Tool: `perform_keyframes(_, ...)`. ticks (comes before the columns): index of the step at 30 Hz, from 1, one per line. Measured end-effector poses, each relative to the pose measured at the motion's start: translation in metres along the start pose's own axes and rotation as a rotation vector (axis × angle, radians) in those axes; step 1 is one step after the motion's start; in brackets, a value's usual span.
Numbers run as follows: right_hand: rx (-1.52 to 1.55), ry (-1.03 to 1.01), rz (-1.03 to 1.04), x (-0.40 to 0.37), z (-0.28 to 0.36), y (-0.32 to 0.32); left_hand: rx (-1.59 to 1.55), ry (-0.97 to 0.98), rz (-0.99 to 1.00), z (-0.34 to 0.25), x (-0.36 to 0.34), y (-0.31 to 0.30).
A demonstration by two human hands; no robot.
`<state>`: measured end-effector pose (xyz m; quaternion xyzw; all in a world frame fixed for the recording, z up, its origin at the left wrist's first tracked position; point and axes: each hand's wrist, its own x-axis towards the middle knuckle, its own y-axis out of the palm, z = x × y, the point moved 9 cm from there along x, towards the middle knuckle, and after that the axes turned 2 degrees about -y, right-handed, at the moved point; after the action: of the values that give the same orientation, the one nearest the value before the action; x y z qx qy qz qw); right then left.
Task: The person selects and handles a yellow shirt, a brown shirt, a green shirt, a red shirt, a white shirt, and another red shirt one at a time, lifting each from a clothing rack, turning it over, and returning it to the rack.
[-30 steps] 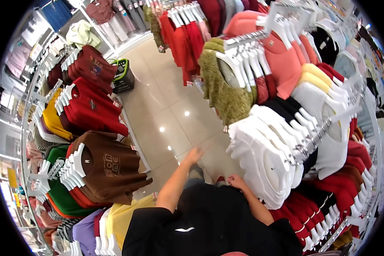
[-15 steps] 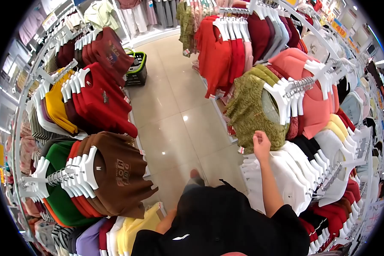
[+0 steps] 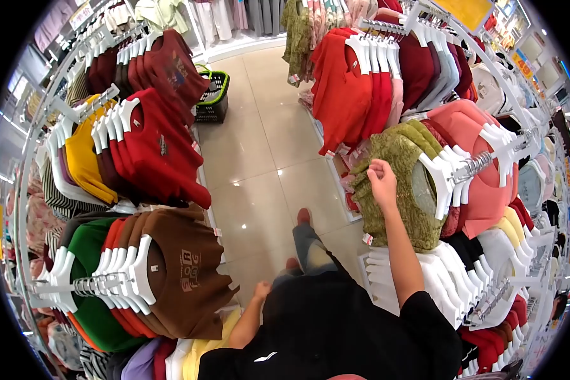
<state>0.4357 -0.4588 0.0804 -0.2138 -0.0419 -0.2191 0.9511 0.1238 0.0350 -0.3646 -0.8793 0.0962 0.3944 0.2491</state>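
Note:
My right hand (image 3: 381, 180) is raised in front of an olive-green lace top (image 3: 396, 206) hanging on the right rack. Its fingers are loosely curled in, with nothing seen in them. Whether the hand touches the lace cannot be made out. Low at my other side, my left hand (image 3: 262, 291) hangs with its fingers folded and holds nothing visible. Closest to it are a brown printed sweater (image 3: 180, 272) and a yellow garment (image 3: 199, 354) on the left rack.
A tiled aisle (image 3: 247, 145) runs ahead between the racks. On its left side stands a black basket with a green rim (image 3: 214, 104). Red tops (image 3: 342, 88) and white garments (image 3: 424, 278) hang on the right. A dark red sweater (image 3: 155, 145) hangs on the left.
I have stepped forward, and both feet show now. My right hand has risen across the green lace top, its fingers curling in. My left hand has come into fuller view.

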Motion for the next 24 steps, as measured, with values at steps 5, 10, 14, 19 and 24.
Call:
perform_keyframes(5, -0.012, -0.086, -0.053, 0.092, 0.016, 0.023, 0.073, 0.074, -0.011, -0.021, 0.026, -0.021)
perform_keyframes(10, -0.201, -0.173, -0.147, 0.198, 0.025, 0.041, 0.000, -0.055, -0.003, -0.033, 0.066, -0.047)
perform_keyframes(14, -0.350, -0.203, -0.237, 0.259, 0.031, 0.052, 0.179, -0.067, -0.006, -0.101, 0.086, -0.069)
perform_keyframes(19, -0.346, -0.108, -0.177, 0.303, 0.019, 0.071, 0.282, -0.053, -0.045, -0.186, 0.124, -0.091)
perform_keyframes(24, -0.434, -0.005, -0.069, 0.329, 0.038, 0.087, 0.378, -0.053, -0.122, -0.250, 0.158, -0.120)
